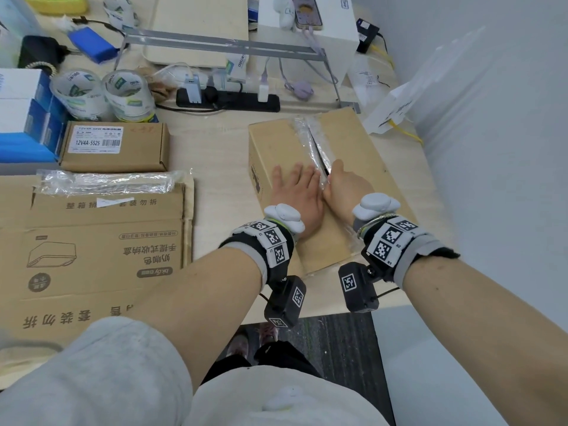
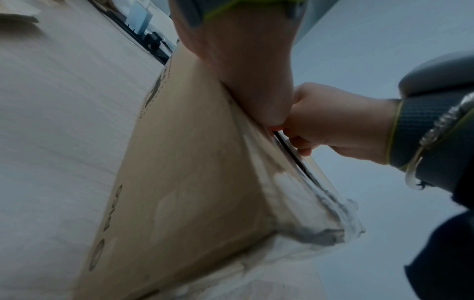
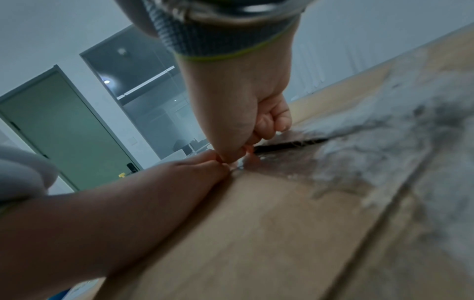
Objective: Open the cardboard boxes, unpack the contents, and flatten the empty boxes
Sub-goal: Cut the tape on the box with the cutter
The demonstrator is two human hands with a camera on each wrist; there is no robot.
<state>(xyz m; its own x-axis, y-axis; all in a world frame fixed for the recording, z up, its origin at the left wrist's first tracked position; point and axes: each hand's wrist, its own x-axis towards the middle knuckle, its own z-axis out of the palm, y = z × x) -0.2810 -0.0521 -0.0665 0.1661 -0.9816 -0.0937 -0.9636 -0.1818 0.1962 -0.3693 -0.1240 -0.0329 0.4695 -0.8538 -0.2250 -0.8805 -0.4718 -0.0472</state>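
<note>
A brown cardboard box (image 1: 353, 142) lies on the table's right side, and crinkled clear tape (image 1: 310, 130) runs along its top seam. The seam is split into a dark slit (image 3: 290, 144). My left hand (image 1: 295, 189) presses flat on the left flap with its fingers straight, and it also shows in the right wrist view (image 3: 166, 182). My right hand (image 1: 344, 182) sits right beside it with its fingers curled into the slit (image 2: 290, 142), gripping the edge of the right flap. The two hands touch at the seam. The box's contents are hidden.
To the left, a flattened cardboard box (image 1: 101, 250) lies with crumpled clear plastic (image 1: 107, 181) on it. Behind it sits a small labelled carton (image 1: 113, 146). Tape rolls (image 1: 101, 93), blue-white boxes (image 1: 21, 118) and a power strip (image 1: 227, 101) crowd the back. A wall (image 1: 491, 149) stands close on the right.
</note>
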